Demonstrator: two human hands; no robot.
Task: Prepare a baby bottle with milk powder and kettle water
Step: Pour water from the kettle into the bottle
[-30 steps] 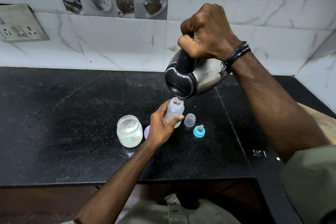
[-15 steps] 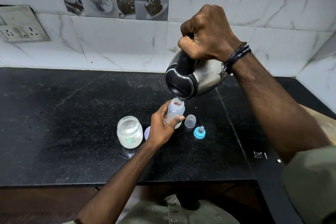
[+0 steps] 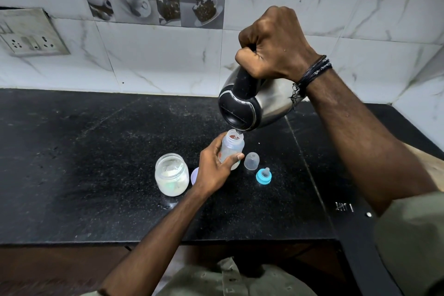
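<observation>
The right hand (image 3: 274, 43) is clenched around the black handle of the steel kettle (image 3: 254, 106), which is tipped steeply with its spout directly over the mouth of the baby bottle (image 3: 231, 148). The left hand (image 3: 215, 168) grasps the bottle, fingers and thumb wrapped round its translucent plastic body; the bottle stands on the black speckled stone counter (image 3: 96, 151), apparently upright. A thin stream of water enters the neck. Compared with one second ago, both grips and the kettle tilt are unchanged; no item on the counter has shifted.

Just left of the left hand stands an open clear glass jar (image 3: 171, 174) holding white milk powder, with a pale lilac lid (image 3: 194, 175) partly hidden behind the hand. To the right of the bottle lie a domed translucent cap (image 3: 251, 161) and a blue ring with teat (image 3: 263, 176), apart from each other.
</observation>
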